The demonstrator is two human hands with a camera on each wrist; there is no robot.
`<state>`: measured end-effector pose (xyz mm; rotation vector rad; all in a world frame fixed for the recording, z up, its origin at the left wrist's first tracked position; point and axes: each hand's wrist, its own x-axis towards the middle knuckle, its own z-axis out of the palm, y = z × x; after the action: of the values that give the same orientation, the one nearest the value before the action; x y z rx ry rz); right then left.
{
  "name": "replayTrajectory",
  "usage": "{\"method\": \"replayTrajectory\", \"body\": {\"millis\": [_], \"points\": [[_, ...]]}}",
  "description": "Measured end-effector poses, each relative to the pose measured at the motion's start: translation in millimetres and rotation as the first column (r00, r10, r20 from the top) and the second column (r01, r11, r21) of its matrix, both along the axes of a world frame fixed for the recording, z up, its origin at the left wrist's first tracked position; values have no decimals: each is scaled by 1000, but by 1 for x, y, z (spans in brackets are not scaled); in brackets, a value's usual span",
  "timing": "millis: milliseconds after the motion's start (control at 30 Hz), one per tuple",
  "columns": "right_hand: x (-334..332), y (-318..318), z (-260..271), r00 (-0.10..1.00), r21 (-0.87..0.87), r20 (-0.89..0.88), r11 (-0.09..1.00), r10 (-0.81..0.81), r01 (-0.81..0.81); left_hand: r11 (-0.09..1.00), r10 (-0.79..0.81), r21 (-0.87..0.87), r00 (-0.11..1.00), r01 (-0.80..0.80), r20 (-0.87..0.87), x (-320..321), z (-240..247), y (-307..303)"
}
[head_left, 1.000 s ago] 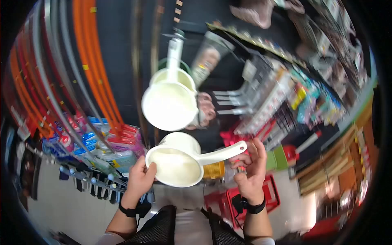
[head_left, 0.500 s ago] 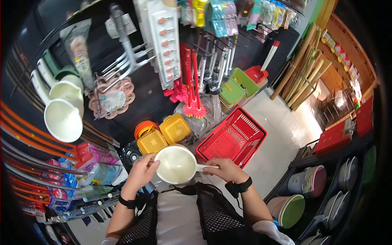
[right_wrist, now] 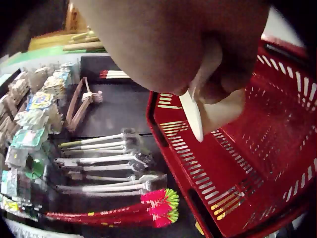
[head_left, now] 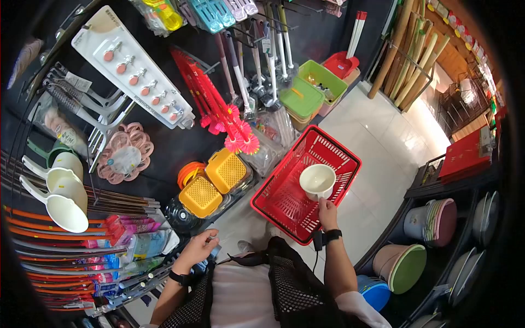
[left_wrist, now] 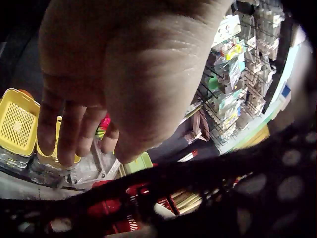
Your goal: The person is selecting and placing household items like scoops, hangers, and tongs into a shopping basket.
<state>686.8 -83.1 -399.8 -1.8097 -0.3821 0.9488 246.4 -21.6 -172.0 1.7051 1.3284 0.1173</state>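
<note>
By its handle my right hand (head_left: 328,214) grips a white plastic water ladle (head_left: 317,181), which overlaps the red shopping basket (head_left: 264,202) in the head view. The right wrist view shows the ladle (right_wrist: 223,113) partly hidden behind the hand, with the basket's slotted wall (right_wrist: 198,168) beyond it. My left hand (head_left: 200,247) holds nothing and hovers left of the basket, its fingers loosely bent. In the left wrist view its palm and fingers (left_wrist: 74,129) hang relaxed, with yellow baskets behind them.
More white ladles (head_left: 65,210) hang on the rack at left. Yellow baskets (head_left: 200,195) and green bins (head_left: 302,98) sit along the low shelf. Red-handled brushes (head_left: 210,104) hang above. Buckets (head_left: 402,268) line the shelf on the right.
My left hand has let go of the ladle and drawn away. The right hand has carried the ladle by its handle to the right, over the red basket. The view has turned rightward.
</note>
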Motion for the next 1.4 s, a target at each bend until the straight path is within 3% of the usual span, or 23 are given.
{"method": "replayTrajectory", "body": {"millis": [33,100,167,267,367,467,500,567,600,633,667,733,833,933,1033,1067,1100,1167,1200,1267,1300,1367,1400], "points": [[31,-7,8,1000,-16,29,1000,1,-1,999,2,-34,1000,-1,13,19,2,-11],[-3,27,-27,975,29,-206,996,-82,89,998,24,-64,999,-27,-44,-10,-3,-3],[18,28,-56,991,-47,-117,997,-63,58,987,10,-159,995,-26,-99,-3,-8,-7],[13,48,-68,929,-5,-341,989,-143,151,992,38,-118,997,-45,-67,-17,-15,-10],[16,51,-84,890,-13,-411,977,-198,211,987,52,-149,994,-67,-98,-16,-17,-16],[15,50,-93,897,-107,-303,947,-321,303,989,7,-148,990,-29,-144,-19,-28,-24],[8,48,-109,900,-131,-310,951,-307,280,949,59,-283,961,-137,-269,-9,-15,-20],[16,39,-129,890,-135,-296,938,-346,319,970,38,-227,977,-86,-209,-16,-31,-32],[15,37,-103,954,-237,-186,953,-233,187,964,55,-244,978,-105,-203,-17,-35,-34],[14,33,-113,955,-243,-187,953,-229,181,962,59,-250,977,-111,-205,-19,-38,-36],[9,32,-118,987,-300,-4,942,-161,152,965,52,-243,978,-101,-201,-20,-41,-37],[17,14,-180,965,-428,257,901,55,63,965,30,-246,975,-86,-222,-19,-39,-38],[10,16,-163,908,-471,386,881,163,41,933,90,-321,969,-163,-230,-15,-34,-39],[11,24,-146,894,-571,303,814,332,-109,953,38,-286,974,-103,-224,-15,-38,-41],[11,27,-107,799,-453,422,863,427,-222,953,22,-287,968,-96,-251,-10,-38,-40],[8,27,-99,856,-360,419,921,302,-149,954,25,-283,969,-97,-247,-12,-41,-41],[8,26,-86,853,-357,424,922,304,-151,959,30,-268,975,-90,-219,-15,-47,-43],[14,19,-44,852,105,495,985,-170,136,964,43,-250,982,-89,-184,-15,-50,-45],[17,14,-23,850,109,500,986,-167,130,967,27,-243,978,-78,-208,-13,-49,-44],[23,-1,7,660,-11,733,968,-164,253,973,2,-225,974,-54,-225,-6,-44,-40],[22,-9,0,655,-3,738,969,-166,249,974,7,-220,976,-56,-217,-6,-47,-42],[25,-30,-51,958,-149,268,979,-97,140,985,-8,-173,991,-15,-136,-9,-57,-45],[29,-34,-71,958,-140,272,980,-96,138,980,-7,-199,988,-24,-155,-8,-56,-43]]}}
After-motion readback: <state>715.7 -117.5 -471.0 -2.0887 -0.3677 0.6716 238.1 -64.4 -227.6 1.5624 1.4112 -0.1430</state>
